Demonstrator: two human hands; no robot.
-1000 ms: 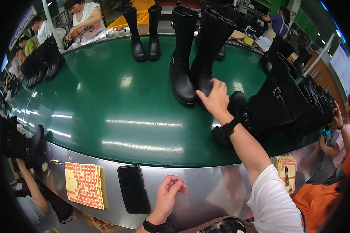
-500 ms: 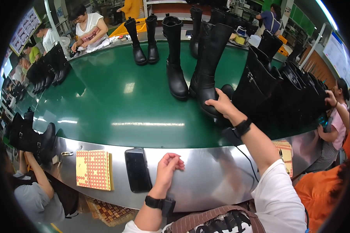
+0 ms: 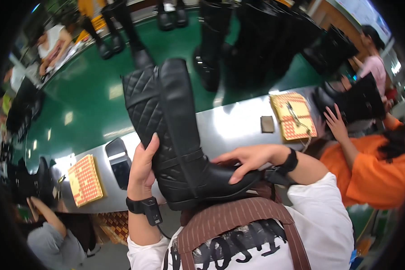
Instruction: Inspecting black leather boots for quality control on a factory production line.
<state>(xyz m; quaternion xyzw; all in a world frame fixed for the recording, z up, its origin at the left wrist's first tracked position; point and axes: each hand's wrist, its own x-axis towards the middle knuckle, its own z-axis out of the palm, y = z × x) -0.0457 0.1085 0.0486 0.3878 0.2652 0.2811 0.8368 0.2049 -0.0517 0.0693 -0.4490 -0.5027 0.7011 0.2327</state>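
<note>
A tall black boot (image 3: 177, 130) with a quilted shaft and an ankle strap is held up close in front of my apron. Its shaft points away from me and its toe points right. My left hand (image 3: 145, 164) grips the back of the boot above the heel, thumb up along the quilting. Over the foot part lies my right hand (image 3: 252, 158), its thumb and fingers closed around the instep. The undersides of both grips are hidden by the boot. A black band with a small box sits on each wrist.
On the steel edge lie a phone (image 3: 119, 164), a sticker sheet stack (image 3: 86, 181), another sticker stack (image 3: 293, 117) and a small dark square (image 3: 267, 124). Several black boots (image 3: 265, 40) stand on the green table (image 3: 85, 105). At right, a person in orange (image 3: 369, 166) handles a boot.
My right hand has brought the boot from the table to my body and turned it. My left hand, earlier empty above the steel edge, now grips it too. The view has swung rightward.
</note>
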